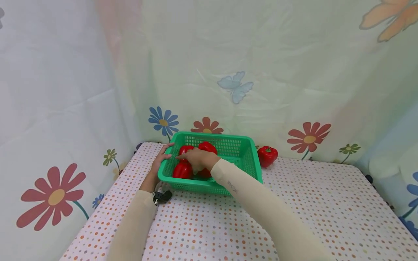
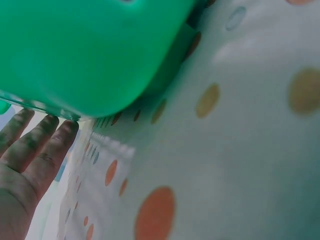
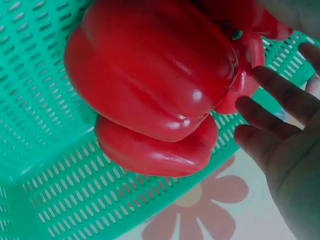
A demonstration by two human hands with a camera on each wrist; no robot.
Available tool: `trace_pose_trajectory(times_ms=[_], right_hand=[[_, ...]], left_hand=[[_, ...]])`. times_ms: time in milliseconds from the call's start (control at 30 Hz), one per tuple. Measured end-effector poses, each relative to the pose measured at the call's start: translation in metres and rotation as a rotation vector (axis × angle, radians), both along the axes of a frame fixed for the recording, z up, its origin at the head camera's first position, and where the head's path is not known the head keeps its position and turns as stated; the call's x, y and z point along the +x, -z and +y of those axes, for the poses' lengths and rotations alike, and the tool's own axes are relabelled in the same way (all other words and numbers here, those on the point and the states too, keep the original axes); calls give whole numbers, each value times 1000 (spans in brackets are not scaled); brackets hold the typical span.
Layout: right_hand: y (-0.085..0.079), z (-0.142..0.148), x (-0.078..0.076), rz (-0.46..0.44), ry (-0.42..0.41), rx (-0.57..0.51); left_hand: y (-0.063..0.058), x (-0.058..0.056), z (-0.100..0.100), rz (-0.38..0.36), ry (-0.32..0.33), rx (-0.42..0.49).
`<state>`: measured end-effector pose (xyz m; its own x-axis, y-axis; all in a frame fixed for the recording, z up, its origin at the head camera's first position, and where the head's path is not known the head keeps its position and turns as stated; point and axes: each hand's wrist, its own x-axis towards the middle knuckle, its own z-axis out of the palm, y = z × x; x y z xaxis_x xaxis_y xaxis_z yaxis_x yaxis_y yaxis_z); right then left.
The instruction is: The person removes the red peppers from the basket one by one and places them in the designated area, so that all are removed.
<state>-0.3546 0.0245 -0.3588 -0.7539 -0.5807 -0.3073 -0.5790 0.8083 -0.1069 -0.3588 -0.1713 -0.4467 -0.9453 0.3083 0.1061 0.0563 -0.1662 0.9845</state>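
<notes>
Left grip point(image 1: 160, 158): wide, straight fingers point(image 2: 54, 154) against left side of green basket point(image 1: 199, 186). Right grip point(image 1: 200, 158): wide, at red peppers point(image 1: 183, 171) inside.

A pale curtain point(image 1: 287, 54) hangs behind, with a blue butterfly point(image 1: 236, 87) in the upper middle, an orange butterfly point(image 1: 388, 21) at the upper right and a red flower point(image 1: 56, 197) at the lower left; a dotted cloth point(image 1: 202, 232) covers the table point(image 1: 352, 217) at the bottom
</notes>
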Motion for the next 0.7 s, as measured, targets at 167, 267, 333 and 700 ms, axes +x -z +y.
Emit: trace_pose_trajectory(times_ms=[167, 267, 333, 700], right_hand=[[0, -7, 6, 41, -50, 54], [4, -9, 7, 93, -72, 94], [6, -10, 7, 133, -77, 118], [9, 1, 4, 81, -78, 37]], left_hand=[[-1, -1, -1, 6, -9, 10], [-1, -1, -2, 0, -8, 13], [0, -1, -2, 2, -5, 10], [11, -8, -1, 32, -16, -6]])
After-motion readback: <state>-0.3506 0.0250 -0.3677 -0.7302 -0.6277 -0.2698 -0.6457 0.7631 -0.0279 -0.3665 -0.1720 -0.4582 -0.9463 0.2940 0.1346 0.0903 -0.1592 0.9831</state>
